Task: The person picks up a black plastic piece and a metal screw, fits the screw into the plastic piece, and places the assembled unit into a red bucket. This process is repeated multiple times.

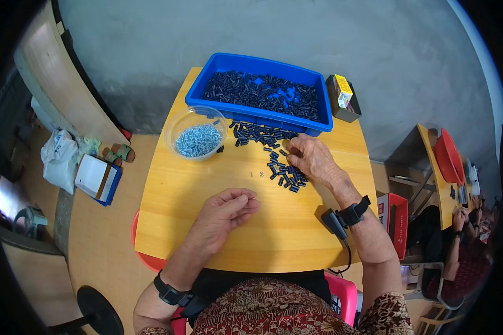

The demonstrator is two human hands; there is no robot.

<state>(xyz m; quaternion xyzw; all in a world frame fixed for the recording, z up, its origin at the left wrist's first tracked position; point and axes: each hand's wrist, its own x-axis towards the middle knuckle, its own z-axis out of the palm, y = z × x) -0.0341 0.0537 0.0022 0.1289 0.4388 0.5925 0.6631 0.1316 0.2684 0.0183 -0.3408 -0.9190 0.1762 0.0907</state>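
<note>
Reaching with the right hand (318,162), fingers bunched, down to small black pieces (288,177) strewn over the right of the yellow table (173,223), near a blue tub (257,115) and right of a clear bowl (198,116); cannot tell whether grasping one. Holding the left hand (223,214) half-curled above the near middle; cannot tell if clasping anything.

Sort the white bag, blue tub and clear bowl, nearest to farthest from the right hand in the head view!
1. Blue tub: just beyond the right hand.
2. Clear bowl: on the table's left side.
3. White bag: far left, off the table.
</note>
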